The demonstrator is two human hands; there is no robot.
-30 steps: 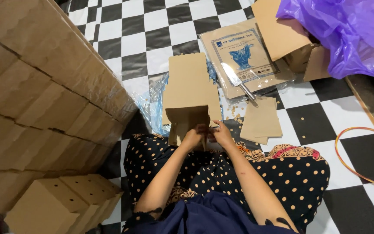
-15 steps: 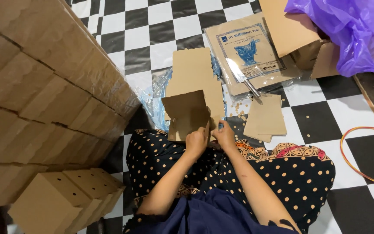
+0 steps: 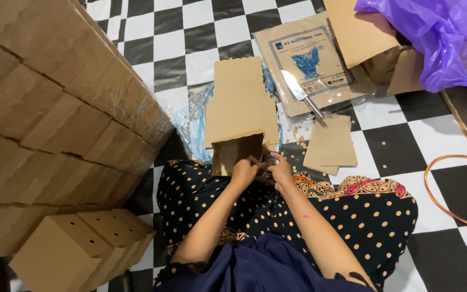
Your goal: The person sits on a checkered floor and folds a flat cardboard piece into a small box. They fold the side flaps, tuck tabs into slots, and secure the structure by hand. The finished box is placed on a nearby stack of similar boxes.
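Step in hand: the person sat on the checkered floor (image 3: 228, 30) and folded a flat cardboard blank (image 3: 240, 111) into a box; the near end was already raised into an open pocket at the knees.
Where the blank lay: at 12 o'clock from the lap, its far end flat on a sheet of blue plastic film (image 3: 194, 125), its near end touching both hands.
Left hand (image 3: 242, 171): fingers curled shut on the lower edge of the folded end, pinching the flap; that grip looked firm.
Right hand (image 3: 280, 168): closed on the same edge just at 3 o'clock of the left hand, fingertips turned inward; whether it held a tab or only pressed it could not be told.
Doing it well: in judgement, the fold would go best with both thumbs kept on the crease line and the side walls held square while the tab went in, so the board would not buckle.
Risk: the loose far end could slide on the slick film, so steady downward pressure seemed wise.
Nearby: finished boxes (image 3: 77, 251) at 8 o'clock, a tall cardboard stack (image 3: 49, 103) at 10 o'clock, small cardboard pieces (image 3: 331, 146) at 2 o'clock, a knife (image 3: 302, 93) on a printed packet (image 3: 304, 59) at 1 o'clock, a purple bag (image 3: 439, 38) farther out.
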